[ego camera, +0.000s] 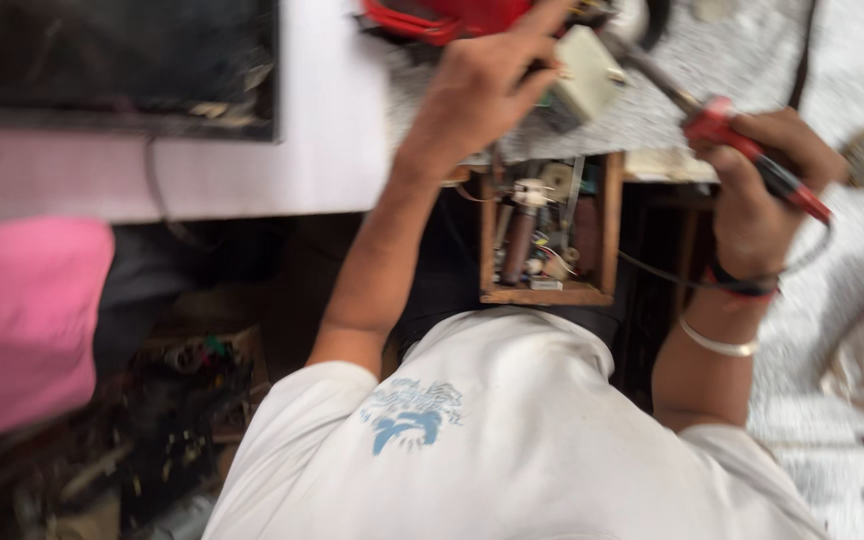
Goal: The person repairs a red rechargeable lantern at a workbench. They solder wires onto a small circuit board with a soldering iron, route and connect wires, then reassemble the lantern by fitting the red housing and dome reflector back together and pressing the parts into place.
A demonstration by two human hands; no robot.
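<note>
The right hand [767, 190] is clenched around a red-handled soldering iron [742, 150] above the bench, while the left hand [482, 85] seems, through blur, to steady a small cream box [584, 75].

1 head view, steeply down, close

red-handled soldering iron [752, 160] tilted, tip toward small cream plastic box [584, 75], box on speckled worktop, slightly blurred

Red-handled soldering iron [752, 155], cream plastic box [584, 75], white shirt [512, 440] with blue print.
</note>
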